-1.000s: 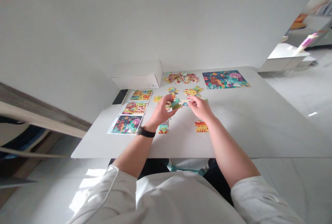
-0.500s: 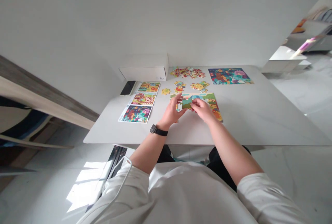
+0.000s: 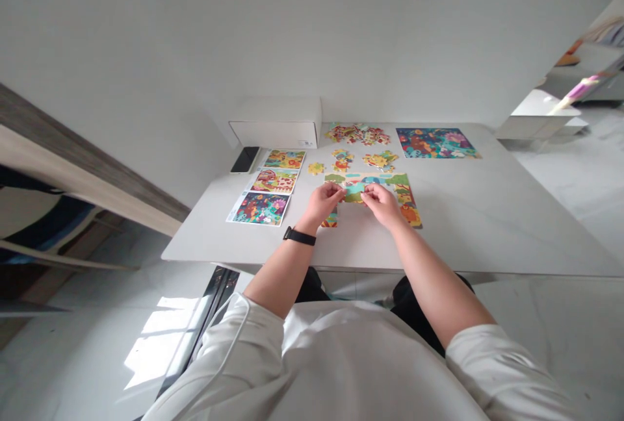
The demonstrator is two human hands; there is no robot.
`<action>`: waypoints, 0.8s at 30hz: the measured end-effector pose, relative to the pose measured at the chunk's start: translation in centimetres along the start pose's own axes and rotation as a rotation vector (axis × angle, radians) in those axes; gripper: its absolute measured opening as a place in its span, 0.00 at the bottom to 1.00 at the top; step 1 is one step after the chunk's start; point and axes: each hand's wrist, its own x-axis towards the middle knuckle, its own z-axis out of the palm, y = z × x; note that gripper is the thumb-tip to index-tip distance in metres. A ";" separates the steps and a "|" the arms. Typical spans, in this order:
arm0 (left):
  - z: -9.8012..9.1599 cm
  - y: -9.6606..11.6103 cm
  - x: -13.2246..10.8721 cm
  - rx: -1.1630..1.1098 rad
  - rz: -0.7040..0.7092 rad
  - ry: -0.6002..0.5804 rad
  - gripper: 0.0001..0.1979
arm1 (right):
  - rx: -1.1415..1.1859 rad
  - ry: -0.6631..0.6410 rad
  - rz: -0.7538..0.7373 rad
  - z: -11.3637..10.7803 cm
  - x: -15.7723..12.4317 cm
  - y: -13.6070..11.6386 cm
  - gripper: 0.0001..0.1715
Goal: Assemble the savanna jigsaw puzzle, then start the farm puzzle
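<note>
Both hands meet over a partly joined jigsaw (image 3: 400, 186) on the white table (image 3: 458, 213). My left hand (image 3: 325, 203), with a black watch on its wrist, curls its fingers onto a green and teal puzzle piece (image 3: 353, 192). My right hand (image 3: 382, 203) pinches the same piece from the other side. The piece lies at the near middle of the joined section. Loose pieces (image 3: 378, 160) lie just beyond, and a bigger heap of pieces (image 3: 357, 134) sits farther back.
Three picture cards (image 3: 273, 181) lie in a row at the left, with a black phone (image 3: 244, 159) and a white box (image 3: 277, 123) behind them. A finished colourful puzzle (image 3: 435, 142) lies at the back right. A white wall runs behind the table.
The view has shifted so the table sits lower and nearer. Both hands came down from holding the piece up to pressing it at the joined section.
</note>
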 end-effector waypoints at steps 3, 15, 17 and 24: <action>0.1 0.2 -0.1 0.017 -0.011 -0.017 0.24 | -0.040 0.005 -0.012 -0.2 0.1 0.5 0.18; -0.2 -0.3 -0.1 0.097 -0.042 0.028 0.21 | -0.434 0.003 -0.597 -0.6 -0.6 -1.1 0.24; -0.2 -0.3 0.0 0.099 -0.040 0.022 0.20 | -0.480 -0.027 -0.616 -0.5 -0.5 -0.8 0.21; -0.9 -0.1 0.0 0.164 -0.066 -0.031 0.20 | -0.474 -0.071 -0.587 -0.5 -0.5 -0.1 0.18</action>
